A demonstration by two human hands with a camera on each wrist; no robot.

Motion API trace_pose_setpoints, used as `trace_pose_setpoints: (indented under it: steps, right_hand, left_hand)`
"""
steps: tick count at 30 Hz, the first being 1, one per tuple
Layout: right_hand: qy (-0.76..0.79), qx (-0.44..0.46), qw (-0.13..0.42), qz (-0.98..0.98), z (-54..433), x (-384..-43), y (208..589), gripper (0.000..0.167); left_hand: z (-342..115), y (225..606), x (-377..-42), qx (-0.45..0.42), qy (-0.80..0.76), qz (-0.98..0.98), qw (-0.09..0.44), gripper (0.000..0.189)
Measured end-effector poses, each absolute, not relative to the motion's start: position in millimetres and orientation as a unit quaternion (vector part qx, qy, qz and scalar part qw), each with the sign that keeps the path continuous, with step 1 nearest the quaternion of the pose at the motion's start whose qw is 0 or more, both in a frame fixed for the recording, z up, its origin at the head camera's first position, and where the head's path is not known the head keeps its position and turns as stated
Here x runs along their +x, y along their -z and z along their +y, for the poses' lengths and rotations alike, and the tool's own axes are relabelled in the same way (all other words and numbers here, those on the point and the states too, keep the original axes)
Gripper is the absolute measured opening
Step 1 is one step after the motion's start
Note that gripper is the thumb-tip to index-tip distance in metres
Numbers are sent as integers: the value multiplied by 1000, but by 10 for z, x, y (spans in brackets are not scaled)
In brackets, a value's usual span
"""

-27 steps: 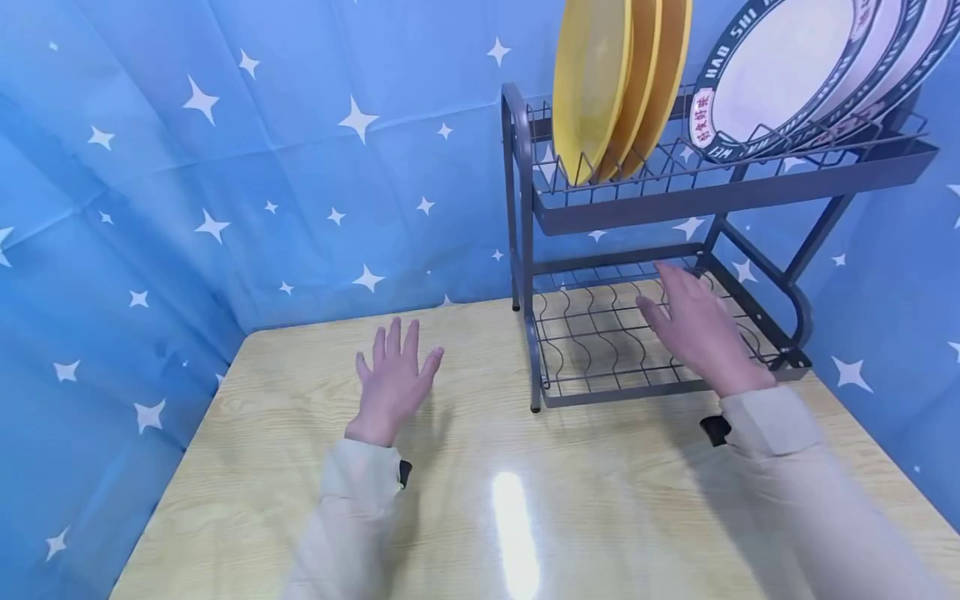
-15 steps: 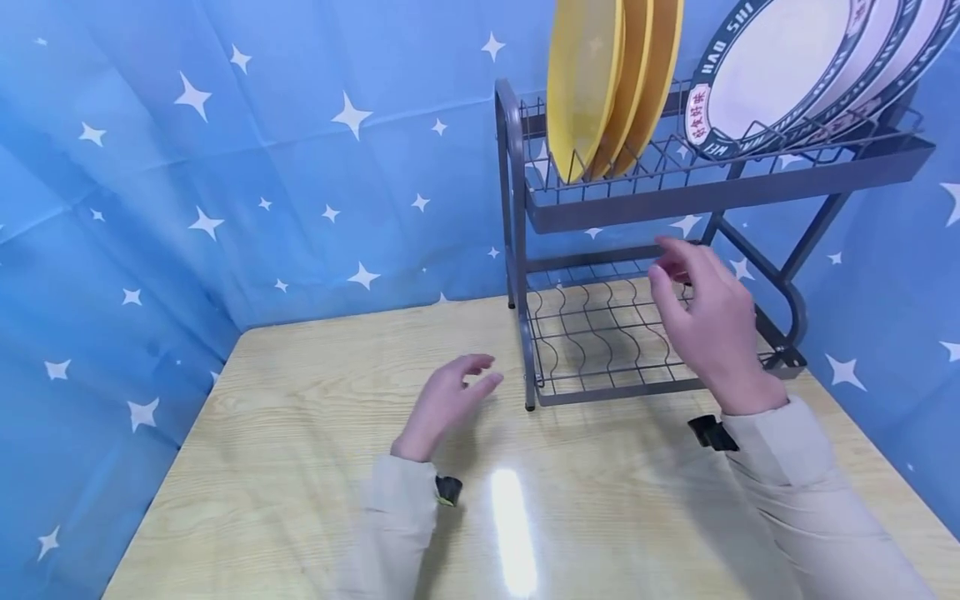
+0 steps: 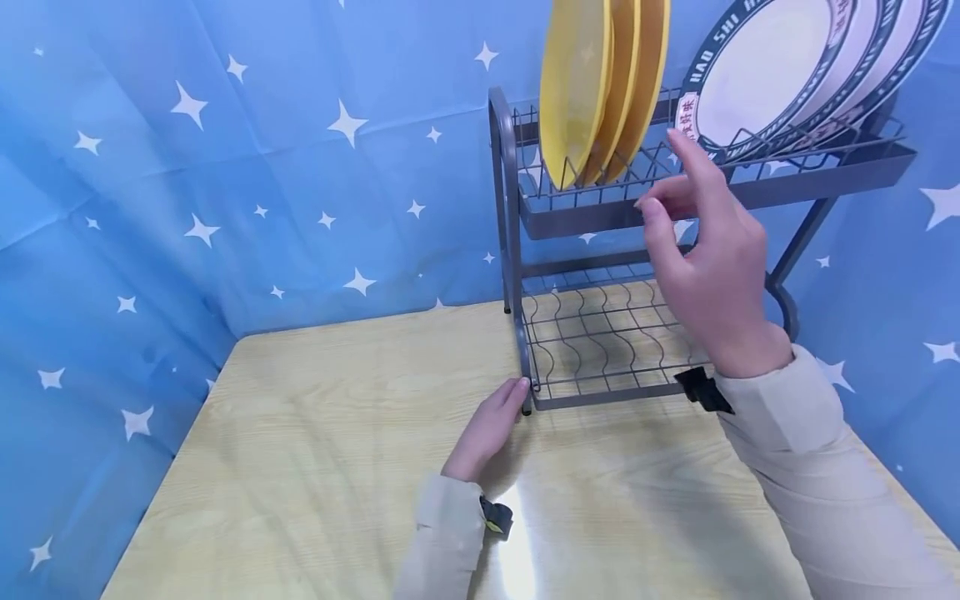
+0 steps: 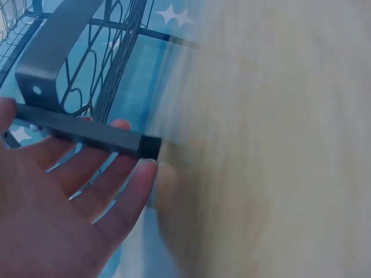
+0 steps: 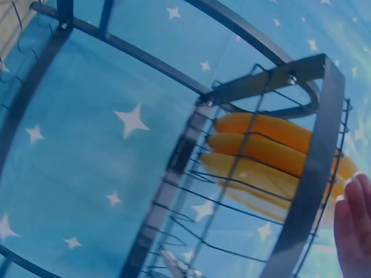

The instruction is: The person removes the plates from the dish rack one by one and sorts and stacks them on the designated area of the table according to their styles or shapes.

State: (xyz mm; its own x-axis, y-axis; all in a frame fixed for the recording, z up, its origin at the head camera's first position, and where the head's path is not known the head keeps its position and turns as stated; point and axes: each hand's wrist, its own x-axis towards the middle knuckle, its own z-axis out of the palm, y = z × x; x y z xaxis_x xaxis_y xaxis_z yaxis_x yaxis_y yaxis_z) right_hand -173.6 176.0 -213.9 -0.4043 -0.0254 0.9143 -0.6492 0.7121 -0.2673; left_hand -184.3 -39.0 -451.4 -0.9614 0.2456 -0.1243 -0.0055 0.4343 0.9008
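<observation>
A dark metal two-tier dish rack (image 3: pixel 570 222) stands on the wooden table. My left hand (image 3: pixel 487 429) is at its front left leg; in the left wrist view the fingers (image 4: pixel 95 194) pass behind the leg (image 4: pixel 110 134), and the thumb lies on the other side. My right hand (image 3: pixel 720 267) is raised before the upper tier, index finger extended, thumb and other fingers bent, holding nothing. Upright in that tier stand several yellow plates (image 3: pixel 573 100) and, to their right, several white plates with dark lettered rims (image 3: pixel 765 75). The right wrist view catches only some fingertips (image 5: pixel 348 226).
The rack's lower tier (image 3: pixel 592 333) is a wire shelf with wavy bars. Blue cloth (image 3: pixel 270 192) with white stars hangs behind and at both sides. The pale wooden table (image 3: pixel 300 467) stretches to the left and in front of the rack.
My left hand has moved right from over the table to the rack's front left leg. My right hand has risen from before the lower tier to the upper tier's front bar, its fingers bending.
</observation>
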Motion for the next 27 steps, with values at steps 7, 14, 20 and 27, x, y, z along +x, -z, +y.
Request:
trace_pose_setpoints:
  steps: [7,14,20,27]
  right_hand:
    - [-299,225,491,-787,1665,-1784,1902,54]
    - [-263,218,469,-815,1620,-1826,1783,60]
    - [-263,158,401,-863,1509,-1869,1610,66]
    - [-209,143,391,-885,1439,-1976,1506,66]
  left_hand:
    - [-371,4609,-1852,66,-552,828,77,52]
    - [-328,4709,-1913,54,-577,813,55,45]
    - [-335,4747,-1947,18,-596,799,70,47]
    - [-420,4795,-1963,20,-599,797,73,45]
